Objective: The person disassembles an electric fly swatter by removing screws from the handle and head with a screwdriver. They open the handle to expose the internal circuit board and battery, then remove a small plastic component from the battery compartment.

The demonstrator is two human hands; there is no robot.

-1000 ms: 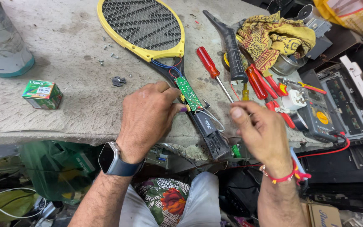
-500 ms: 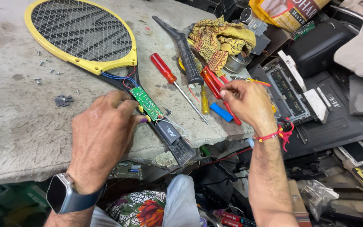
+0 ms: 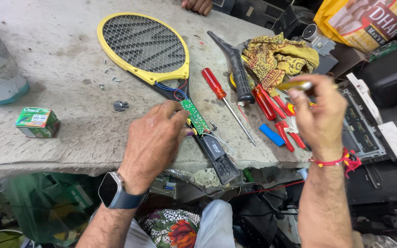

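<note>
left hand lay flat-ish on the worktable, fingers curled lightly, fingertips pressed vs the edge of the green circuit board that sat exposed in the opened handle of the yellow mosquito racket. not really pinching, more pinning the board & handle down. smartwatch on that wrist.

right hand had changed most: half a sec earlier it was low over the red-handled pliers at the bench edge, now it was raised clear of the table, fingers pinched round a thin yellowish tool held roughly level, w/ a metal tip showing toward the thumb side. couldn't tell exactly what kind of tool, prob a small driver or tester. red thread band on the wrist.

racket itself hadn't moved rel. to the table; head lay flat, handle w/ its black battery section pointing at the person, red & blue wires running from frame to board. my read: tool picked up, board steadied, so work on the board looked about ready to start, nothing touching it yet from the right side.

nearby: red screwdriver just right of the handle, black handle cover beyond it, yellow patterned cloth, blue piece, loose screws, small green box at left. another person's hand at far edge.
</note>
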